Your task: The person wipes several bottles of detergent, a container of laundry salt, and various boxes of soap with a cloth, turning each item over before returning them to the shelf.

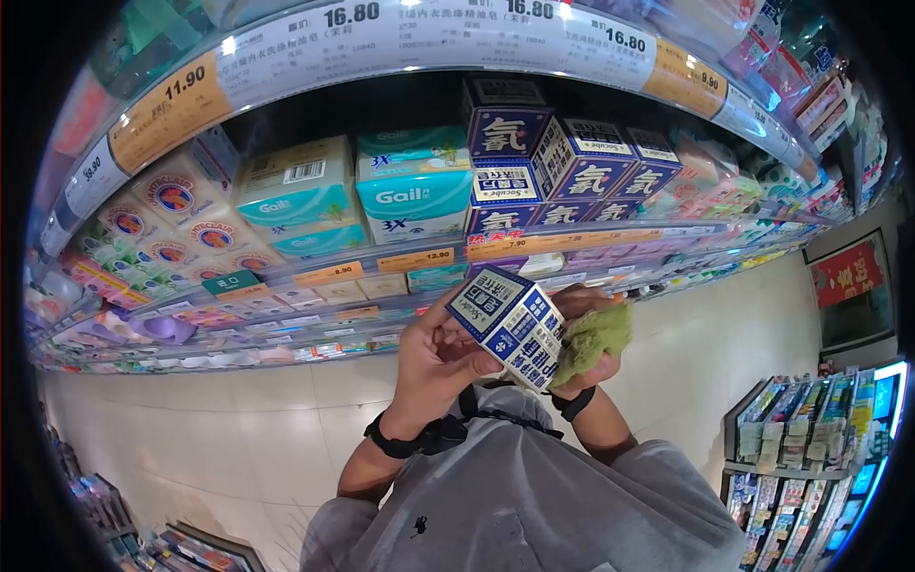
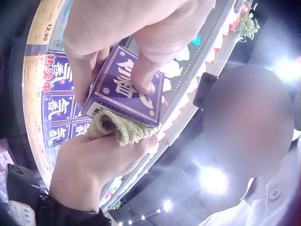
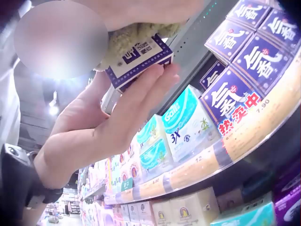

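In front of the person's chest, the left hand grips a small blue-and-white soap box, thumb on one side and fingers on the other. A fuzzy green cloth is bunched in the right hand, which holds it against the box's edge. The left wrist view shows the box's dark blue face with large white characters, the left thumb lying across it. In the right wrist view the cloth covers part of the printed white side.
A curved store shelf ahead holds matching blue boxes, teal Gail packs and other wrapped soaps. Price strips run along its edge, with another shelf rail above. A display rack stands at the right on the pale floor.
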Motion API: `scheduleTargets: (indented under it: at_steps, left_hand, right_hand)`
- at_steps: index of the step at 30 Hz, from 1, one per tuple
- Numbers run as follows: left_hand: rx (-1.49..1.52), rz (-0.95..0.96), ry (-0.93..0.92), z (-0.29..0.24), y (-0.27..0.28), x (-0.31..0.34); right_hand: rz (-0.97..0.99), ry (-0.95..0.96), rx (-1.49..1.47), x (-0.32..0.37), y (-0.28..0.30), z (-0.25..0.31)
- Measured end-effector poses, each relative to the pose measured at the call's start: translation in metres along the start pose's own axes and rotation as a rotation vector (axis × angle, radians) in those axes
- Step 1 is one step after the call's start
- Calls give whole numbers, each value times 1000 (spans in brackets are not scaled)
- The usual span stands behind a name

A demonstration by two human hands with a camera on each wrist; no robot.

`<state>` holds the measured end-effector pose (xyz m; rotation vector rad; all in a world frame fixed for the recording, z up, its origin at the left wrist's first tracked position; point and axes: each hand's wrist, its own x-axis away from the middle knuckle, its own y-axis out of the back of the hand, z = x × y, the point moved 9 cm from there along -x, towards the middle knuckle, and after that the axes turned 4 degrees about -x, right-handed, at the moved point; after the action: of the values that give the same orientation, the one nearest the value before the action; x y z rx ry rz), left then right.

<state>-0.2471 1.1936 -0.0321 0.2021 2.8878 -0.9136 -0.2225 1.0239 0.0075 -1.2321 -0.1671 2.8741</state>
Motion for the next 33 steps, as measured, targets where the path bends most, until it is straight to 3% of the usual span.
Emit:
scheduleTargets:
  at_steps: [4,7,12,16,20,28,33]
  left_hand:
    - [64,-36,-97,8,-14,-8]
    - [-22,-97,-152,11,-13,-8]
    - [-359,-280,-451,-18,-16,-7]
    - [-556,-314,-700,-40,-35,-13]
    - [-722,-386,-899,-50,-47,-17]
    - [-1076,-414,-906,-52,-44,-32]
    - [-951,-409,-960,-51,-39,-38]
  right_hand:
    - [-77,-152,11,-10,17,-9]
    - [54,-190,146,-31,20,-5]
    - [39,-81,82,-43,50,9]
    - [476,87,105,-41,15,37]
    - [492,-7,139,-32,8,25]
    - [466,-128,71,-35,-9,-4]
    - [367,-80,69,-40,-11,-7]
